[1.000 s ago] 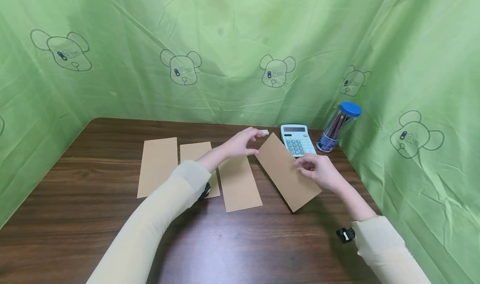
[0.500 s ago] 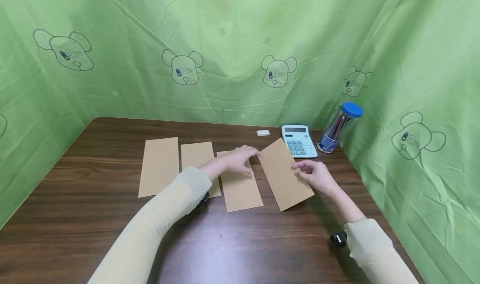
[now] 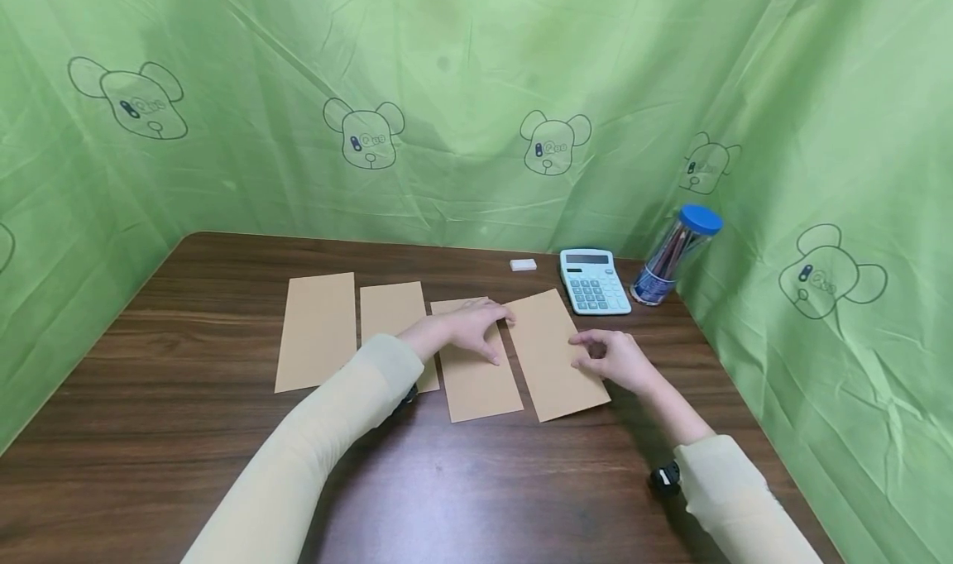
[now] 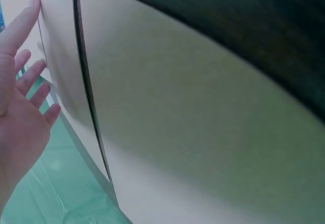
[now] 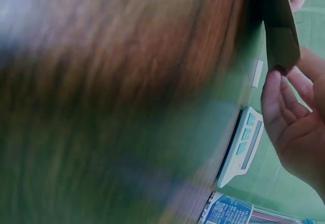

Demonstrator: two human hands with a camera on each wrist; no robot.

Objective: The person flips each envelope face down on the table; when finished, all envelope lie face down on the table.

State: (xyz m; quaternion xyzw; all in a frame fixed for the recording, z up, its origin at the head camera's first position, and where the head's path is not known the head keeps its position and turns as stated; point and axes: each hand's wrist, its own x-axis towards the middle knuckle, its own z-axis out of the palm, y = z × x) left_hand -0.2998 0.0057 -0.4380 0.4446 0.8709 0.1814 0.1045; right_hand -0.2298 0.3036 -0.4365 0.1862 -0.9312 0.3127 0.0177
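Several brown kraft-paper rectangles, which look like envelopes, lie in a row in the head view. My right hand (image 3: 614,361) pinches the right edge of the rightmost envelope (image 3: 554,357) between thumb and fingers. That envelope is tilted, its right side raised; the right wrist view shows its dark underside (image 5: 282,43) with a seam. My left hand (image 3: 472,328) spreads over the top of the neighbouring envelope (image 3: 484,390), fingertips at the held one's upper left edge. Farther left lie a second envelope (image 3: 390,306), partly covered by my left arm, and the leftmost envelope (image 3: 316,328).
Behind the envelopes are a white eraser-like block (image 3: 524,265), a light blue calculator (image 3: 593,283) and a clear jar of pencils (image 3: 673,254) with a blue lid. A green curtain (image 3: 447,51) encloses the brown wooden table (image 3: 447,498) at the back and sides.
The rightmost envelope has come toward me, turned straighter and lowered, uncovering the calculator. My right hand has moved down and left with it; my left hand has dropped back from the white block.
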